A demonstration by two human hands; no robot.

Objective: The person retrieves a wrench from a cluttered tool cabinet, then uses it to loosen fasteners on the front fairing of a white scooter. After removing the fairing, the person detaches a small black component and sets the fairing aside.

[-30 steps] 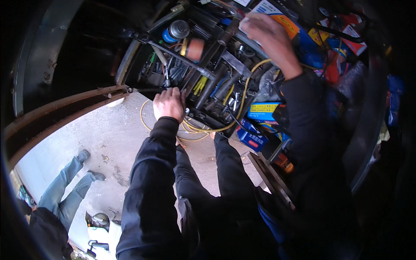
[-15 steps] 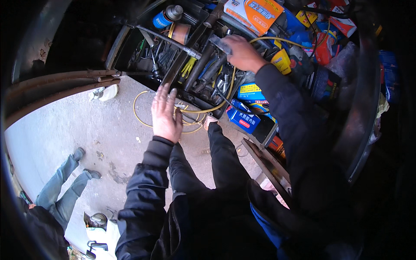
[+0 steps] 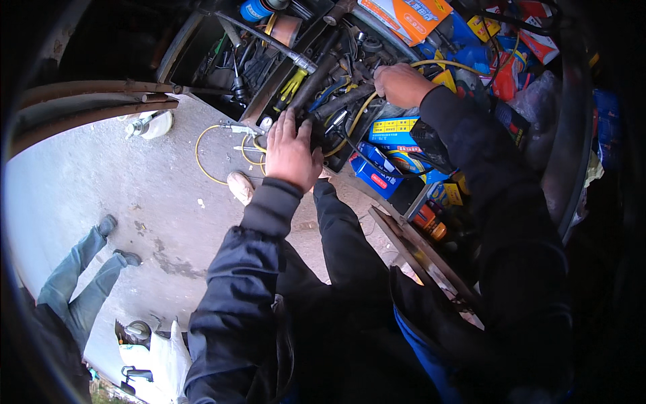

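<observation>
Pale grey floor (image 3: 155, 195), brightly lit, dark stains (image 3: 176, 266) in patches.

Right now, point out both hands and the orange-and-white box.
Left hand (image 3: 292, 153), head view: its back.
Right hand (image 3: 404, 86), head view: its back.
Orange-and-white box (image 3: 408, 17), head view: its orange face.

In the tool drawer (image 3: 264, 99), a can (image 3: 256, 9) is at the far left. At the drawer's near edge is the left hand (image 3: 292, 153); at its right side, the right hand (image 3: 404, 86) and a carton (image 3: 378, 174). Nearer and left of it, another person's legs (image 3: 70, 269).
</observation>
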